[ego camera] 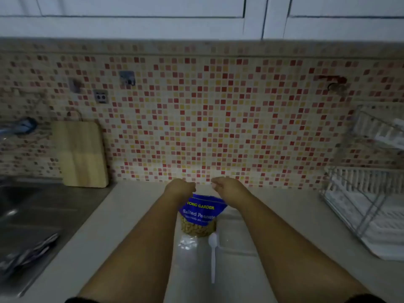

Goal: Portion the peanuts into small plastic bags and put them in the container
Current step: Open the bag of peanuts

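Blue peanut bag (200,212), one, white spoon (212,243), one, left hand (180,188) and right hand (227,185) curled, grip unclear

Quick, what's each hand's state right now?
Left hand: fingers curled, grips the top of the peanut bag.
Right hand: fingers curled above the bag; grip cannot be told.

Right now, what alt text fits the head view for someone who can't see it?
Two forearms reach over a pale counter, left hand and right hand curled at the top of a blue salted-peanuts bag. A white spoon and clear plastic bags lie nearer the camera; a wooden cutting board leans on the tiled wall.
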A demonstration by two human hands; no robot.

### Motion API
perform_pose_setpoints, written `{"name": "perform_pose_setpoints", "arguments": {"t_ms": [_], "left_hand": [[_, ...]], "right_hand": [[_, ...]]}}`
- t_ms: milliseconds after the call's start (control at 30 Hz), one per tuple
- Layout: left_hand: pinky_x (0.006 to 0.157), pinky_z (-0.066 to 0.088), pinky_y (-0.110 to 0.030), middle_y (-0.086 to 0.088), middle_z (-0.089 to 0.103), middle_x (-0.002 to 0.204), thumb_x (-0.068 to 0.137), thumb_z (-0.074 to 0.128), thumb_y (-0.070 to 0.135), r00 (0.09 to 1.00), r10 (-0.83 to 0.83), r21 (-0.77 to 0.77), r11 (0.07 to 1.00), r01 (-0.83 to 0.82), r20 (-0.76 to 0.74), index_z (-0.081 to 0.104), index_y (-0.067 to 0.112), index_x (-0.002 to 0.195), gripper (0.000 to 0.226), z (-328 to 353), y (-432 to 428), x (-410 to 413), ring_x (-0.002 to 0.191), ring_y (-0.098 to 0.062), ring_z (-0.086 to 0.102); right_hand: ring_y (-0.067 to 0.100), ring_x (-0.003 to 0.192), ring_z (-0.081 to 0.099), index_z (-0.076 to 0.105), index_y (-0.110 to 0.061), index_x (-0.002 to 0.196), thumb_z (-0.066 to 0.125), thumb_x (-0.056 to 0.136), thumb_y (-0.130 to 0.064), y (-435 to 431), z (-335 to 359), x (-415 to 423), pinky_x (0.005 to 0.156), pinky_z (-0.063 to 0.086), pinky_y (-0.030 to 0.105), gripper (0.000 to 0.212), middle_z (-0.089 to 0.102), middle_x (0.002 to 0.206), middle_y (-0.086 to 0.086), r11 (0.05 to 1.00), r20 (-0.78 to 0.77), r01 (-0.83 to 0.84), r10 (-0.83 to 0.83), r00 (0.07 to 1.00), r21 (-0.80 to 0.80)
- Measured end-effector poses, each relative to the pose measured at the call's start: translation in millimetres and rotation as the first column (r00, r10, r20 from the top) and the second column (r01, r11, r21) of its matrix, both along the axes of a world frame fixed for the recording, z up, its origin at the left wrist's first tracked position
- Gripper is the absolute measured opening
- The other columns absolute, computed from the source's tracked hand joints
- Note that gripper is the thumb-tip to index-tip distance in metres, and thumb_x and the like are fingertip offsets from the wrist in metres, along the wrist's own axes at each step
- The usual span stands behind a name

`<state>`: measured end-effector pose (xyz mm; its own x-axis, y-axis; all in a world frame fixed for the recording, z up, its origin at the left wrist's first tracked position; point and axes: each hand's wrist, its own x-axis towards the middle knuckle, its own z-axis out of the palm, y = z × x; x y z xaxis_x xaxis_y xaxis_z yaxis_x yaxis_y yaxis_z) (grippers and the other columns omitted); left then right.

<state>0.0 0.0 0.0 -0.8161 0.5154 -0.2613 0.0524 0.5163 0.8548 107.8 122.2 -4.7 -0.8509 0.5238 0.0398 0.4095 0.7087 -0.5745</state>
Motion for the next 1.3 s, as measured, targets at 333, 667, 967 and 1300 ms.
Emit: {"name": "perform_pose_setpoints", "arguments": {"t_ms": [333,667,967,1300], "left_hand": [[0.063,0.05,-0.031,-0.01,0.059,0.067,0.092,0.057,0.029,0.916,0.073,0.14,0.98,-0.138,0.395,0.058,0.005,0.068,0.034,-52,14,-23,0.06,-0.02,0.055],[0.059,0.052,-0.03,-0.01,0.066,0.068,0.086,0.066,0.027,0.868,0.05,0.204,0.964,-0.172,0.494,0.062,0.002,0.08,0.026,-76,28,-38,0.059,-0.02,0.061],[0.046,0.05,-0.025,-0.011,0.067,0.072,0.081,0.072,0.026,0.857,0.093,0.236,0.941,-0.242,0.507,0.065,-0.002,0.093,0.031,-82,30,-32,0.059,-0.02,0.062],[0.047,0.052,-0.025,-0.013,0.066,0.073,0.078,0.074,0.017,0.829,0.153,0.232,0.918,-0.321,0.538,0.065,-0.001,0.088,0.023,-73,35,-21,0.06,-0.021,0.062]], "right_hand": [[0.026,0.103,0.06,0.065,-0.019,0.118,0.044,0.094,-0.019,3,-36,-36,0.087,0.053,0.036,0.032,0.065,0.117,0.009,0.965,0.24,-0.005,-0.06,0.969,0.261],[0.025,0.102,0.061,0.067,-0.017,0.111,0.049,0.094,-0.019,5,-44,-49,0.085,0.055,0.037,0.025,0.06,0.114,0.009,0.98,0.165,0.045,-0.078,0.983,0.194],[0.023,0.095,0.065,0.073,-0.017,0.099,0.044,0.093,-0.008,28,-41,-55,0.08,0.058,0.035,0.031,0.067,0.111,0.006,0.997,0.143,0.013,-0.001,0.99,-0.083],[0.021,0.105,0.061,0.072,-0.014,0.107,0.063,0.086,-0.01,54,-32,-63,0.085,0.05,0.03,0.023,0.067,0.116,0.006,0.944,0.181,-0.174,0.23,0.956,-0.279]]}}
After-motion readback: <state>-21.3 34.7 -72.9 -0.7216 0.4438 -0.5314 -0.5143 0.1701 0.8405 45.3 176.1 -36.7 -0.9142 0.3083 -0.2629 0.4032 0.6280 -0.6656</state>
